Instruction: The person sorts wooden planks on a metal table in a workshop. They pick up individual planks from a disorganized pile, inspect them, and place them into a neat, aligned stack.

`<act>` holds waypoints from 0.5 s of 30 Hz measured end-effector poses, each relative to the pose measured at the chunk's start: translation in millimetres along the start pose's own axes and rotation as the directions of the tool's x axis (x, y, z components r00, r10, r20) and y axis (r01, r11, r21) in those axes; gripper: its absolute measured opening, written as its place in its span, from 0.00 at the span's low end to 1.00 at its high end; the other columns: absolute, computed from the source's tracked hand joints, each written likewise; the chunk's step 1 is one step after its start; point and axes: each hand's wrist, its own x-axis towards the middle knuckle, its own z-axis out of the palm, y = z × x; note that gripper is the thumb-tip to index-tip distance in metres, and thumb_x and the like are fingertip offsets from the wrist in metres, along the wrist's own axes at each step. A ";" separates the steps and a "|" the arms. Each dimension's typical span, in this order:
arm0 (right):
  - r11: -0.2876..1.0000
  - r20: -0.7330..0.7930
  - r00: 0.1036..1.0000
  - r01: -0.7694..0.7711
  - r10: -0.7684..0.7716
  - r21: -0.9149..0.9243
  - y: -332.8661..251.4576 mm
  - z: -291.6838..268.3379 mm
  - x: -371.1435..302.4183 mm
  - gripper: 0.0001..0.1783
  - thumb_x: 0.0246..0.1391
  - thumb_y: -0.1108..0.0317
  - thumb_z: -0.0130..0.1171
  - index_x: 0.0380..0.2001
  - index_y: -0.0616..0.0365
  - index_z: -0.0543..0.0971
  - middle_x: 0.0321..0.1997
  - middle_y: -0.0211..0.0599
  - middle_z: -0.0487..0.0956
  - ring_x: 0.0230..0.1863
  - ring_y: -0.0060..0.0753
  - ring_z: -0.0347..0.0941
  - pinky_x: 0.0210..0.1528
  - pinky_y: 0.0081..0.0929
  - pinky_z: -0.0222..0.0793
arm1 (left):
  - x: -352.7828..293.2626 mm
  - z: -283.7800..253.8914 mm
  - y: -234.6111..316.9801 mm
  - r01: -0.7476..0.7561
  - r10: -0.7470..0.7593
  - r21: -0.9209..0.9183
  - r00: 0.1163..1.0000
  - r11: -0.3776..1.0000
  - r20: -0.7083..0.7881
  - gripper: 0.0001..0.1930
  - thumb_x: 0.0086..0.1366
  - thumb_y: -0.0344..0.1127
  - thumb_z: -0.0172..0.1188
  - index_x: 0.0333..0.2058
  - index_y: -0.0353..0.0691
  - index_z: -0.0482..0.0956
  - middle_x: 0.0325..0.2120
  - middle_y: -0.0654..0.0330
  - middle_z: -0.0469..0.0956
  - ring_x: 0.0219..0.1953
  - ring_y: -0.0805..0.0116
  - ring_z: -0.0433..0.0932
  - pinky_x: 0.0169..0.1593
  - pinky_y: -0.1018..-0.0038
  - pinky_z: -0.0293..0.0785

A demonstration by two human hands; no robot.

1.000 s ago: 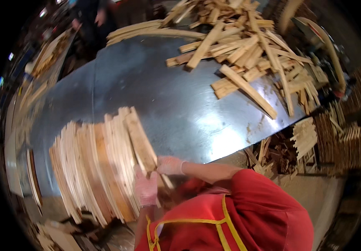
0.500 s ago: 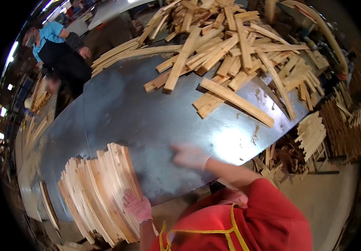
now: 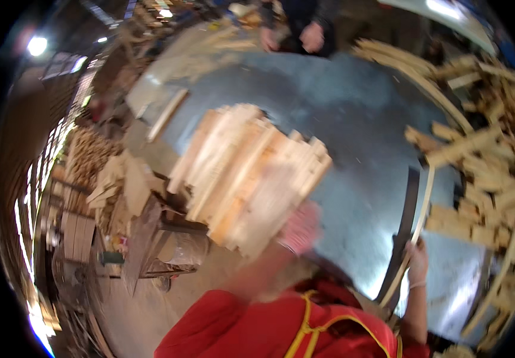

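Observation:
A row of pale wooden strips [image 3: 239,173], packed side by side, lies across the near edge of the metal-topped table. My left hand [image 3: 302,227], in a pinkish glove, is at the right side of this row; motion smears its fingers, so their hold cannot be made out. To the right, my right hand [image 3: 417,262] grips a long, thin wooden strip [image 3: 423,206], turned on edge above the table. A dark shadow of the strip falls on the metal beside it.
A loose heap of wooden pieces [image 3: 478,209] covers the table's right end. A single strip [image 3: 168,114] lies far left on the tabletop [image 3: 365,113]. Across the table stands a co-worker, hands [image 3: 312,38] showing. Stacked wood [image 3: 93,158] stands left on the floor.
My view has swung left, so the heap and the row appear shifted right. My right hand, bare of any wood before, now grips a strip. The left hand remains by the row.

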 end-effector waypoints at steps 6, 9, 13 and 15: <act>0.957 0.380 0.892 -0.286 0.244 0.057 18.8 171.7 -29.3 0.25 0.68 0.60 0.62 0.63 0.60 0.75 0.46 0.30 0.79 0.43 0.24 0.75 0.46 0.25 0.75 | -8.2 9.9 72.3 0.304 -0.060 -0.735 0.939 0.606 0.339 0.29 0.67 0.49 0.57 0.63 0.41 0.75 0.58 0.43 0.79 0.60 0.43 0.79 0.64 0.54 0.74; 0.999 0.377 0.926 -0.020 0.034 -0.039 35.9 144.9 -9.5 0.38 0.63 0.62 0.62 0.72 0.68 0.67 0.66 0.49 0.78 0.67 0.41 0.73 0.70 0.34 0.67 | 2.5 -21.7 46.5 0.377 -0.164 -0.646 0.916 0.664 0.366 0.20 0.66 0.41 0.58 0.53 0.40 0.80 0.48 0.45 0.84 0.51 0.42 0.84 0.58 0.53 0.79; 0.920 0.357 0.912 -0.052 0.202 -0.389 -11.5 111.0 -22.5 0.38 0.61 0.53 0.62 0.71 0.59 0.71 0.67 0.44 0.79 0.68 0.35 0.73 0.69 0.27 0.66 | -74.7 62.2 -48.1 -0.100 0.057 -0.117 0.943 0.988 -0.327 0.23 0.60 0.36 0.64 0.54 0.35 0.78 0.50 0.45 0.79 0.53 0.46 0.77 0.59 0.50 0.73; 0.904 0.203 0.978 0.051 0.040 -0.425 -17.3 93.2 -34.7 0.39 0.64 0.56 0.65 0.72 0.63 0.69 0.62 0.44 0.81 0.61 0.34 0.76 0.65 0.29 0.70 | -71.1 17.7 -66.2 0.073 -0.113 -0.182 0.969 0.981 -0.221 0.36 0.59 0.42 0.68 0.64 0.35 0.71 0.60 0.47 0.73 0.65 0.47 0.69 0.69 0.49 0.63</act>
